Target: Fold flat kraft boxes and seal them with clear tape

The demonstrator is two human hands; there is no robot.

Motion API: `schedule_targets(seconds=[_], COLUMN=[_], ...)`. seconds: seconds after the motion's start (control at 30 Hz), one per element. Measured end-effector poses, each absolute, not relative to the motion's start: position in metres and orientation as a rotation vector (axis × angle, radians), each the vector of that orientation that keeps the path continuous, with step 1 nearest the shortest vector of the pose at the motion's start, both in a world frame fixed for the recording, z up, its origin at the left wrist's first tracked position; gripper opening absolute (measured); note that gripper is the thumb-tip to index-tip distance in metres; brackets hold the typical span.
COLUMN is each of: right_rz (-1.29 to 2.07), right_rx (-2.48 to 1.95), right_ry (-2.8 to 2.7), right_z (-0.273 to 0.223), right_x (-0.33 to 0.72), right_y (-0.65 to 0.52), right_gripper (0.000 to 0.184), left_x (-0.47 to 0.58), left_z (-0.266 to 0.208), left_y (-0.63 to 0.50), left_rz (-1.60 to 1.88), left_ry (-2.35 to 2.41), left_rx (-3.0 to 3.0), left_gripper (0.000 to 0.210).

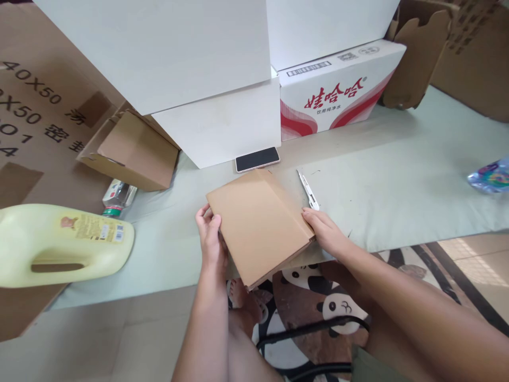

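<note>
Between my two hands is a flat brown cardboard box [254, 225], tilted at the front edge of the covered table. My left hand [210, 233] grips its left edge, thumb on top and fingers curled around the side. At the right corner, my right hand [324, 231] is closed on the box, with the fingers partly hidden under it. A white utility knife [308, 190] lies on the cloth just beyond my right hand. Behind the box, a phone [257, 159] with a dark screen lies against a white carton.
White cartons [222, 132] and a red-and-white water carton [338, 95] stand at the back. To the left are a yellow jug [99, 254], a clear bottle [119, 196] and a small cardboard box [139, 148]. A blue-purple plastic packet [491, 175] lies far right.
</note>
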State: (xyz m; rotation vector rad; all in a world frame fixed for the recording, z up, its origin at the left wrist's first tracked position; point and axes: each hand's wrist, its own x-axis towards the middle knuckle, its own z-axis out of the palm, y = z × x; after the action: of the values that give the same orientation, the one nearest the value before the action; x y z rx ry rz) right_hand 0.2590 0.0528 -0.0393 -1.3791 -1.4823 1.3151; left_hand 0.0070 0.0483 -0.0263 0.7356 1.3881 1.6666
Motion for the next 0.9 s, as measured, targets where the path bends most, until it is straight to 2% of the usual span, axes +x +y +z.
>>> schedule_targets(seconds=[0.9], right_rz=[1.331], right_rx=[-1.414], right_ry=[-1.459], right_z=[-0.0349], right_x=[0.2573], right_y=[0.0518], right_gripper=[0.038], left_x=[0.0073], left_z=[-0.0252], left_y=[0.0479], left_rz=[1.636], left_ry=[1.399], left_rx=[0.780], left_gripper=[0.058])
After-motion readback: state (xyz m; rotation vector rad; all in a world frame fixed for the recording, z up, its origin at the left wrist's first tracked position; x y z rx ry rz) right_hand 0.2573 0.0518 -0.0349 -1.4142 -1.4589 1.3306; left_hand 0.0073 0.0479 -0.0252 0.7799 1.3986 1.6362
